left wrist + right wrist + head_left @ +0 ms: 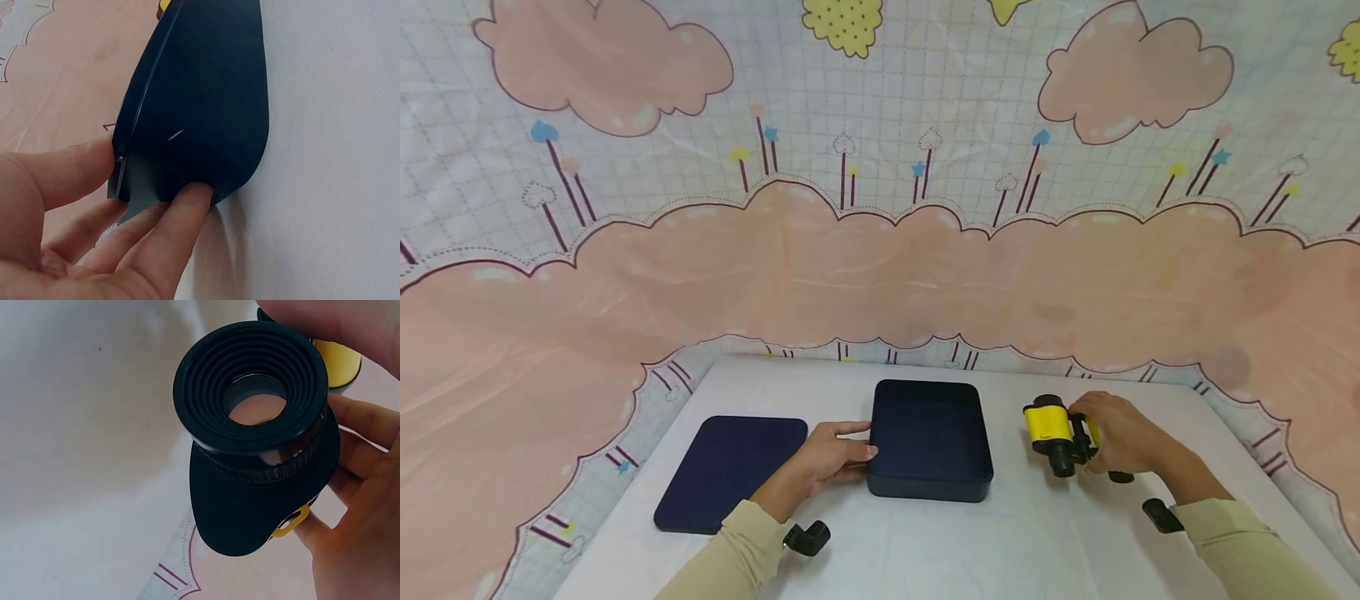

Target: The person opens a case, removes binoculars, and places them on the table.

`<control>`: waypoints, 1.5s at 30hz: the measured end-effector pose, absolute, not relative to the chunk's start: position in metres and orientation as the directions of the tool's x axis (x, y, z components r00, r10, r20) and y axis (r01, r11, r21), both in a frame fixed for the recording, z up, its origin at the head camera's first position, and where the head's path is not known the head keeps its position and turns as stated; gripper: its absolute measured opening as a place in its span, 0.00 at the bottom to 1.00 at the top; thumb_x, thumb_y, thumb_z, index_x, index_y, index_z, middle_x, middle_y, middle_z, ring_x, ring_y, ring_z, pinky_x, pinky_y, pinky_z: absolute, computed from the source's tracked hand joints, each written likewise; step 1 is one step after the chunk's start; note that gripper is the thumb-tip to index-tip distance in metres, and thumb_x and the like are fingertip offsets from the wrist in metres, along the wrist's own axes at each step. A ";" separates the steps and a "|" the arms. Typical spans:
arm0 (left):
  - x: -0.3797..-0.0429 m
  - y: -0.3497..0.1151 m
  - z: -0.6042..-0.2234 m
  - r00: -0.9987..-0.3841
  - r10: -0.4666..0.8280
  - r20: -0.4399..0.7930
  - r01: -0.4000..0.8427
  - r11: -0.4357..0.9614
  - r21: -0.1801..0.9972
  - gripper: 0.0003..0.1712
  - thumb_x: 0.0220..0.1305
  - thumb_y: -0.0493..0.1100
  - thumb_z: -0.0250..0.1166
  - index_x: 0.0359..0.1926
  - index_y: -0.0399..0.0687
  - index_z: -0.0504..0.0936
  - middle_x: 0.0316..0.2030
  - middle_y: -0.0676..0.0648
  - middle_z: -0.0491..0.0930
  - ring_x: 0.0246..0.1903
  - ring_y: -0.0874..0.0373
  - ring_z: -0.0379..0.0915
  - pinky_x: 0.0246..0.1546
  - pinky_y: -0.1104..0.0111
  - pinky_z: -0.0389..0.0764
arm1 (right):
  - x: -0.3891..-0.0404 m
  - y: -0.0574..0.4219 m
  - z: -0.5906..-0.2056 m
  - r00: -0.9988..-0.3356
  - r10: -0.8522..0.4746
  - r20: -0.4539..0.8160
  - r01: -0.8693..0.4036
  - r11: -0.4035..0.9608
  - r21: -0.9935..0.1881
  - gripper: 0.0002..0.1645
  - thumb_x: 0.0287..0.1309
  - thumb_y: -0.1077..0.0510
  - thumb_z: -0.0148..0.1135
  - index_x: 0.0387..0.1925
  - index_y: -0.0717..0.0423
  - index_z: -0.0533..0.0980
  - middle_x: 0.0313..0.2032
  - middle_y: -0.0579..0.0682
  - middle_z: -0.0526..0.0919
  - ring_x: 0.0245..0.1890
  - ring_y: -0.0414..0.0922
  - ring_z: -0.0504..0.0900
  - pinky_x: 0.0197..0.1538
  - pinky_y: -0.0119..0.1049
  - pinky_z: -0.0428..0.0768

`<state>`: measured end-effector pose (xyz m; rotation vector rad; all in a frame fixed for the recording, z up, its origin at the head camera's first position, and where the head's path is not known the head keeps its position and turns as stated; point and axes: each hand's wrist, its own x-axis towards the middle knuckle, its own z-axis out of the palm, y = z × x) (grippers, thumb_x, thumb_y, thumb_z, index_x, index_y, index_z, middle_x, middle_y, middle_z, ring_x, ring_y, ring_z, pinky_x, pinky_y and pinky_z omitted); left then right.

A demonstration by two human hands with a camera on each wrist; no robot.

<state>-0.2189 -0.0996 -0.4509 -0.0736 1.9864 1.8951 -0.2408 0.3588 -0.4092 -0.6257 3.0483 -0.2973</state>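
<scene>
My right hand grips a pair of yellow and black binoculars by its right barrel, over the right part of the table. Seen from the right wrist, a black ribbed eyepiece faces the camera, with my fingers around the far side. A dark navy rectangular box stands lidless in the middle, its inside showing nothing. My left hand touches the box's left wall with its fingertips; in the left wrist view they rest against the dark wall. Beneath the left forearm lies a flat navy lid.
A white cloth covers the table. Behind and at the sides hangs a curtain printed with pink clouds and stars. Small black devices sit at both wrists, one by the left sleeve and one by the right sleeve.
</scene>
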 end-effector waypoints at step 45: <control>-0.222 -0.100 -0.454 -0.915 0.227 -0.333 -0.327 0.064 0.943 0.35 0.67 0.32 0.68 0.74 0.38 0.70 0.63 0.30 0.80 0.53 0.49 0.86 0.59 0.49 0.85 | -0.249 0.357 -0.427 -0.929 -0.369 -0.019 -0.348 0.891 -0.291 0.53 0.31 0.51 0.91 0.62 0.64 0.76 0.62 0.64 0.79 0.59 0.65 0.76 0.64 0.71 0.75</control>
